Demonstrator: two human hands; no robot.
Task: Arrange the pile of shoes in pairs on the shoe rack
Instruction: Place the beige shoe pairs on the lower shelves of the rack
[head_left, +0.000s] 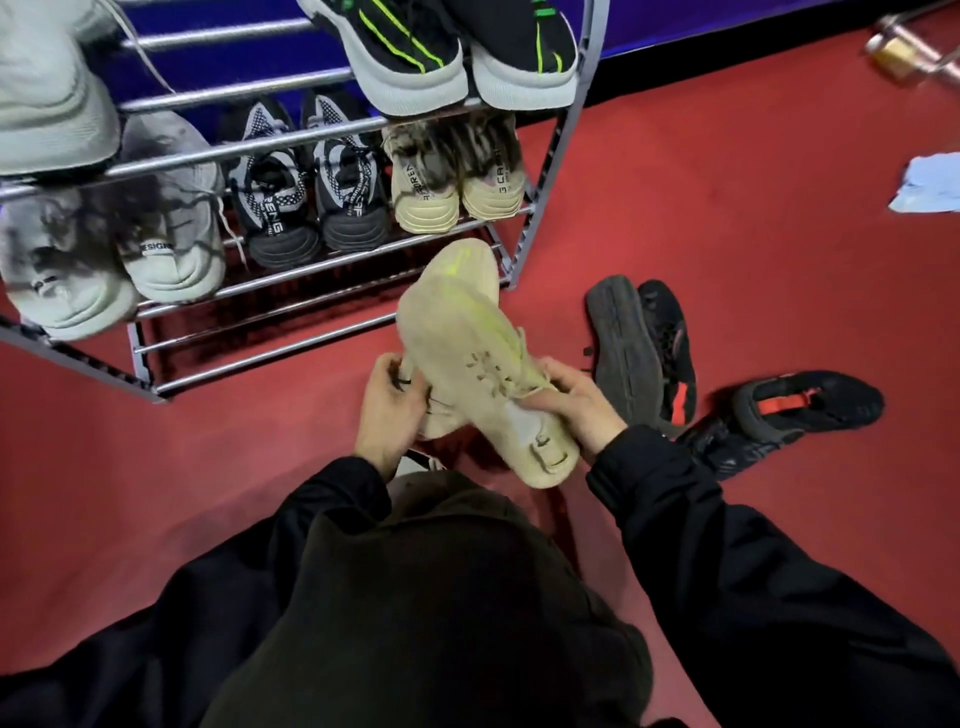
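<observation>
**Two beige shoes in hand, one free shelf below**

Both of our hands are full: the left hand (387, 410) is closed on the laces and tongue end of a beige shoe, and the right hand (576, 402) is wrapped around the collar of the upper beige shoe (462, 338), whose toe points toward the shoe rack (524, 228). A second beige shoe seems to sit underneath it, mostly hidden, so we cannot tell how firmly it is held.

That hidden shoe is our main worry. If our left grip is only on a lace, the lower shoe could slip and drop to the red floor (727, 208).

The lowest shelf (270, 358) looks free, but its bars are widely spaced; a toe set down between them could tip through.

To the right lie two black shoes with red patches (644, 343), one on its side. We could easily knock them farther away while swinging the beige pair leftward.
</observation>
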